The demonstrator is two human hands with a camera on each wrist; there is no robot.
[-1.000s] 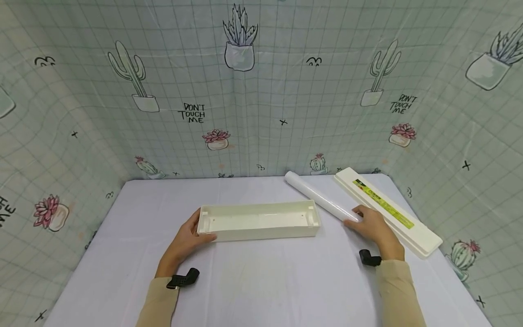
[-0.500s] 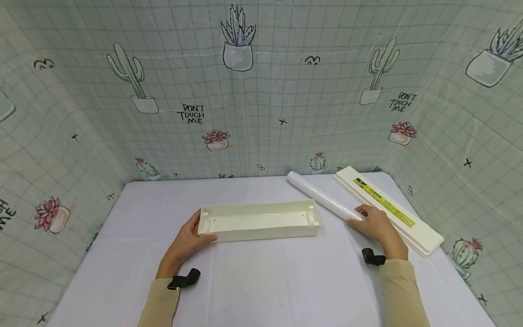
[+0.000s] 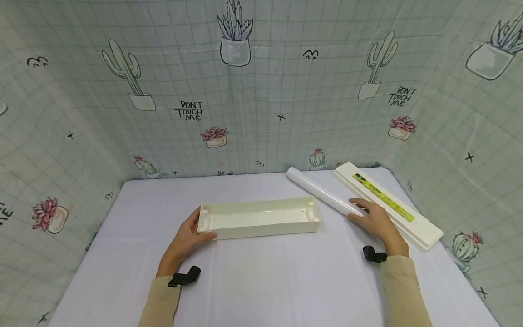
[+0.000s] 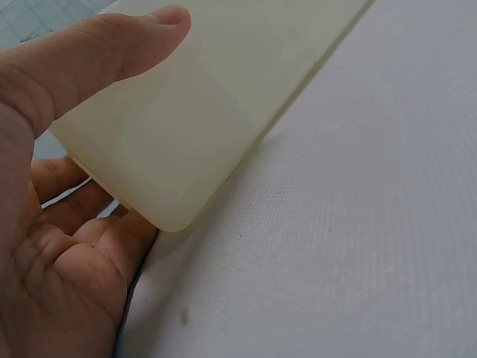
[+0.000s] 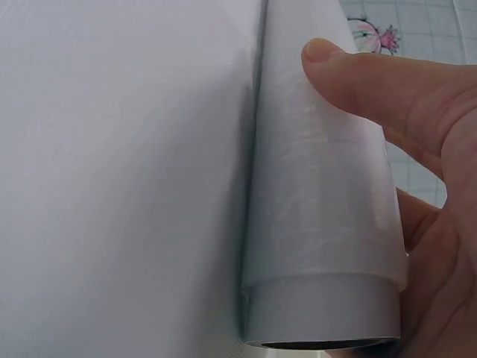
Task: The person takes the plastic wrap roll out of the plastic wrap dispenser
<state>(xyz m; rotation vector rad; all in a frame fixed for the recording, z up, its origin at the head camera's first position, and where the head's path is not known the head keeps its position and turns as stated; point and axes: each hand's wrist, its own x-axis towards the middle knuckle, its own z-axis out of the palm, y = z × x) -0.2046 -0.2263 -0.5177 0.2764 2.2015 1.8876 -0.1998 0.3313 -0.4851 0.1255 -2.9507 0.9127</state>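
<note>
A long off-white plastic box [image 3: 265, 230] with an uncovered top lies across the middle of the table. My left hand [image 3: 184, 243] grips its left end; in the left wrist view the thumb [image 4: 130, 45] lies on the box's front wall [image 4: 209, 112] and the fingers are behind the end. To the right, a roll of cling film [image 3: 320, 190] slants across the cloth. My right hand [image 3: 380, 225] holds the roll's near end, thumb [image 5: 350, 74] on one side and fingers on the other. The film [image 5: 320, 179] is wound around a white core [image 5: 320, 309].
A long off-white lid [image 3: 426, 234] with a yellow-green label [image 3: 384, 197] lies slantwise at the table's right edge, close beside my right hand. White cloth [image 3: 261, 281] covers the table. Patterned fabric walls [image 3: 253, 95] rise behind and at both sides.
The right hand and the roll have shifted very slightly to the right. The left hand and the box look unchanged; the head view has tilted a little.
</note>
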